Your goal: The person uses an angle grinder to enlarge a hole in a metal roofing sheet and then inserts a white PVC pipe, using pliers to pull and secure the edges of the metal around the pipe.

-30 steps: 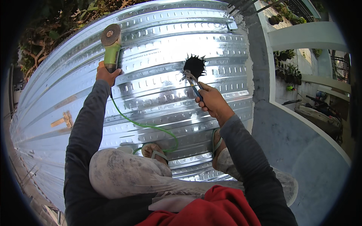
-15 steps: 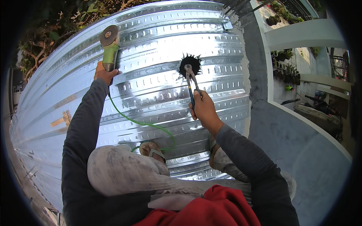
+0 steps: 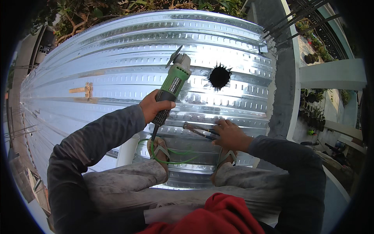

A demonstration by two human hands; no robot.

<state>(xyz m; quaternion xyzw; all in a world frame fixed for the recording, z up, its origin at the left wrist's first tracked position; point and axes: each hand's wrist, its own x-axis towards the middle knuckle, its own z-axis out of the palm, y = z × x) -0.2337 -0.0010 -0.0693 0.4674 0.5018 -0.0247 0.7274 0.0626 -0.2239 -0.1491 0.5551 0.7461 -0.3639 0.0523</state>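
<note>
My left hand (image 3: pixel 157 106) is wrapped round the body of a green and black angle grinder (image 3: pixel 174 84), its disc raised at the far end. A green cord (image 3: pixel 175 152) loops below it near my feet. My right hand (image 3: pixel 233 135) is at the handles of a pair of pliers (image 3: pixel 198 130), which lie low over the metal decking, jaws pointing left. Its fingers reach over the handle ends, so part of the grip is hidden. Beyond both hands, a dark hole (image 3: pixel 220 77) with jagged, bent-up edges opens in the shiny ribbed decking (image 3: pixel 132 84).
My sandalled feet (image 3: pixel 159 150) stand on the decking. A white cylinder (image 3: pixel 127 150) is beside my left leg. A brown piece (image 3: pixel 82 90) lies farther left. Dark bars (image 3: pixel 300 19) stick out at the far right, above a grey wall ledge (image 3: pixel 282 78). Foliage (image 3: pixel 128 7) borders the far edge.
The pliers have come out of the hole and down toward my feet with my right hand. My left hand has brought the grinder rightward and nearer. The view has shifted too.
</note>
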